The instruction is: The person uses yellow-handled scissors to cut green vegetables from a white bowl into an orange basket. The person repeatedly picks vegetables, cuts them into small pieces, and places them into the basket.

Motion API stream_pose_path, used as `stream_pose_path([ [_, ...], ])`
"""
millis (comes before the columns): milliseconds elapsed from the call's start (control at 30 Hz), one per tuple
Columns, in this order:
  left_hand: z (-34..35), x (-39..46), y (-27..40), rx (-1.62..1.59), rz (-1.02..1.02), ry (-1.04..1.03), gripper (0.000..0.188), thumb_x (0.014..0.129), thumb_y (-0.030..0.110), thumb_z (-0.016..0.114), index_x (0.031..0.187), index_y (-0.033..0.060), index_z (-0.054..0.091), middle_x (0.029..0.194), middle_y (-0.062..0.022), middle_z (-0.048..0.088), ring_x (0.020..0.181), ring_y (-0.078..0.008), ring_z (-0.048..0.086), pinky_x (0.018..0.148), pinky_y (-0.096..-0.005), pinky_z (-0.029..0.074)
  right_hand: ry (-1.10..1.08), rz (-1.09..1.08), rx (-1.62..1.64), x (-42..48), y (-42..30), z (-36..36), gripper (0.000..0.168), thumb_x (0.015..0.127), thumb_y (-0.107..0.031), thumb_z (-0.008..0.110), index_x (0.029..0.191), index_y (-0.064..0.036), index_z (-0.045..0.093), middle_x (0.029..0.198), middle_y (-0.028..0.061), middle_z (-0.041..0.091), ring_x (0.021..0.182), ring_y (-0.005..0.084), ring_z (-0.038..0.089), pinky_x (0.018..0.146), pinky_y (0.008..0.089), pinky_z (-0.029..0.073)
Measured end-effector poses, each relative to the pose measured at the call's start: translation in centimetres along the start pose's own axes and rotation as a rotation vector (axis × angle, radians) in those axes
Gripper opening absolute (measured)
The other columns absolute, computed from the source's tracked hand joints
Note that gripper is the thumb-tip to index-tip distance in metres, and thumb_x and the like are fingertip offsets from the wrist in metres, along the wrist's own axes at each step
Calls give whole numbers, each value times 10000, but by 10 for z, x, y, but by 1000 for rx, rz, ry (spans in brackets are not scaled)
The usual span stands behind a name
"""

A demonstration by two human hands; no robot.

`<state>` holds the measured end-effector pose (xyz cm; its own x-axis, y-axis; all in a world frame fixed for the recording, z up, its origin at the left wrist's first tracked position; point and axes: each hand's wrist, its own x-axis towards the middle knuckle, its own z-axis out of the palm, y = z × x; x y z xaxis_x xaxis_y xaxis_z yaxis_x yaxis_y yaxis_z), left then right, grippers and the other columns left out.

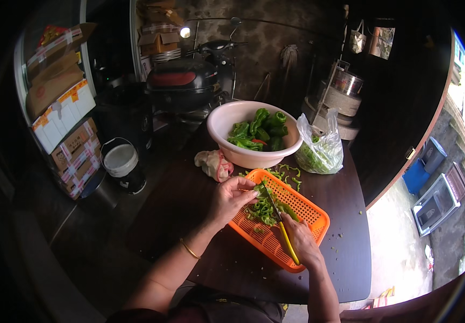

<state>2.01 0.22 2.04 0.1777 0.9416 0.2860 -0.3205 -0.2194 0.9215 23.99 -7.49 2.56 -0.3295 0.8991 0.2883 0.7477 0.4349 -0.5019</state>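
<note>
My left hand (232, 198) pinches a piece of green pepper (260, 189) above the far left part of an orange plastic basket (317, 216). In my right hand (299, 238) is a pair of scissors with yellow handles (285, 236); the dark blades reach up to the pepper piece. Cut green pepper strips (263, 210) lie in the perforated basket below. A longer green pepper (289, 210) shows beside the scissors, near my right fingers; whether it is held there I cannot tell. Beyond the basket stands a pale pink basin (252, 158) holding whole green peppers (260, 121).
On the dark table (345, 274), a clear plastic bag (321, 147) of green strips stands right of the basin. A crumpled cloth (214, 163) lies to its left. Loose strips (293, 177) are scattered behind the basket. A bucket (123, 165) and scooter (192, 80) stand on the floor beyond.
</note>
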Motion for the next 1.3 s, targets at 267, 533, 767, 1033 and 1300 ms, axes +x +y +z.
stream_pose_path([
  [267, -14, 2, 7, -127, -178, 19, 105, 901, 26, 653, 994, -14, 623, 930, -96, 679, 812, -170, 699, 755, -268, 611, -97, 110, 40, 3, -9, -3, 435, 922, -277, 634, 1235, 11, 539, 938, 240, 664, 953, 425, 618, 938, 479, 424],
  [533, -11, 4, 5, -150, -65, 72, 97, 893, -1, 647, 984, -16, 617, 931, -86, 667, 851, -162, 682, 830, -308, 596, -58, 15, -35, 0, -6, -7, 462, 923, -279, 639, 1274, -6, 511, 960, 212, 664, 947, 387, 619, 888, 438, 429],
  [767, -1, -3, -2, -142, -66, -2, 94, 887, -32, 638, 977, -12, 620, 941, -72, 663, 862, -154, 669, 833, -311, 595, -83, -15, -102, 0, -8, -4, 524, 960, -352, 567, 1320, 15, 465, 1008, 208, 647, 1015, 363, 614, 902, 474, 396],
  [1033, -8, 2, -2, -212, -168, 51, 76, 894, -14, 636, 967, -2, 621, 929, -73, 669, 845, -161, 681, 805, -295, 604, -75, -9, -50, 0, -3, 7, 468, 948, -315, 579, 1262, 22, 502, 963, 227, 664, 977, 378, 625, 925, 449, 417],
  [1300, -8, -1, 1, -254, -316, 0, 96, 890, 1, 638, 986, -4, 632, 934, -91, 685, 845, -187, 697, 798, -296, 607, -73, -28, -53, 3, -9, 0, 438, 933, -286, 604, 1234, 22, 528, 933, 239, 671, 923, 398, 635, 897, 438, 439],
])
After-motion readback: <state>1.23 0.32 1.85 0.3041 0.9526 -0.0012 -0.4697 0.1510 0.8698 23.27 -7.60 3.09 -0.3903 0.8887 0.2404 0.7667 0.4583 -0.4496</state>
